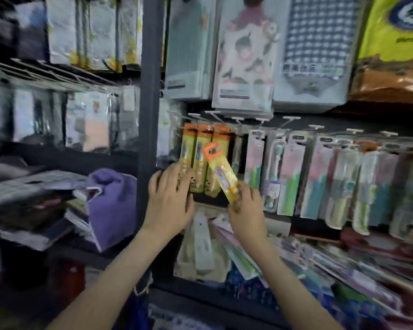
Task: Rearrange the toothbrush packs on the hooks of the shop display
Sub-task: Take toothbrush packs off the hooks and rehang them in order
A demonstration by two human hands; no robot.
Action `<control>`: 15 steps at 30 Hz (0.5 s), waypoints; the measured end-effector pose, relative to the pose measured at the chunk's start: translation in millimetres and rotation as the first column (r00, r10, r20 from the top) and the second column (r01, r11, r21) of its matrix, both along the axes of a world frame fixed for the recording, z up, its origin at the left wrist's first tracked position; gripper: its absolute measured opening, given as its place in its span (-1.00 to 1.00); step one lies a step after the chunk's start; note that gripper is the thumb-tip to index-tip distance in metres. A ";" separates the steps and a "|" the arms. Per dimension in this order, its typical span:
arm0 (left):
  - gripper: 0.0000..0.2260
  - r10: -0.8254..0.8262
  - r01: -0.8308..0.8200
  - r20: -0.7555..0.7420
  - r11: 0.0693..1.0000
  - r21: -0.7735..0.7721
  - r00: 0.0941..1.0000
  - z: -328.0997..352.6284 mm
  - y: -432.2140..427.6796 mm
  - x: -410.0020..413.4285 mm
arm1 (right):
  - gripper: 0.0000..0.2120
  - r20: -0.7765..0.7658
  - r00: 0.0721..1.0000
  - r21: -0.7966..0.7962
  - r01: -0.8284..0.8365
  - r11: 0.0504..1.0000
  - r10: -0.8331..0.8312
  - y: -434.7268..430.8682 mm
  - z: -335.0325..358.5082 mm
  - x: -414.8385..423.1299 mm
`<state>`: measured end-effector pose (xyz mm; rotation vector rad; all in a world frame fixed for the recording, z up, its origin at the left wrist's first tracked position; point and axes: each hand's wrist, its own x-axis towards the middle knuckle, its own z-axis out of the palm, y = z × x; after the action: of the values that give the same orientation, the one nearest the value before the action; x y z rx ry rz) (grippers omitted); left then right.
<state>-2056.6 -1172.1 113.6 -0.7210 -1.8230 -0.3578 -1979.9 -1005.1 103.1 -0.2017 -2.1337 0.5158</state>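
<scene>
No lettering is legible. Blurred characters cross the foot of the checked pack. The yellow bag carries a blue round emblem and a dark line of print. Label strips on the flowered pack and print on the orange-topped toothbrush pack are smeared beyond reading.

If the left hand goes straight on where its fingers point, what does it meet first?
Most likely the hanging orange-topped packs: the left hand points up at them, fingers straight, and may already touch the leftmost; depth is unclear.
</scene>
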 end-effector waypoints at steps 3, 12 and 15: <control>-0.44 0.065 -0.065 -0.014 0.998 -0.026 0.998 6.1 -21.9 -20.1 | -0.48 0.037 0.994 0.108 0.096 0.990 -0.100 -1.7 9.1 -10.4; -0.48 0.037 -0.042 -0.088 0.997 -0.058 0.995 30.2 -27.8 -53.6 | -0.44 0.102 0.959 0.228 0.234 0.945 -0.263 -13.6 40.5 -37.9; -0.52 0.023 -0.034 -0.131 0.996 -0.077 0.991 37.3 -24.1 -61.6 | -0.43 0.144 0.950 0.252 0.235 0.939 -0.276 -17.4 45.9 -49.0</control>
<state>-2118.2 -1196.3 150.9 -0.7547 -1.7300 -0.2157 -2028.9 -1022.6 149.0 -0.4001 -2.2752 0.0949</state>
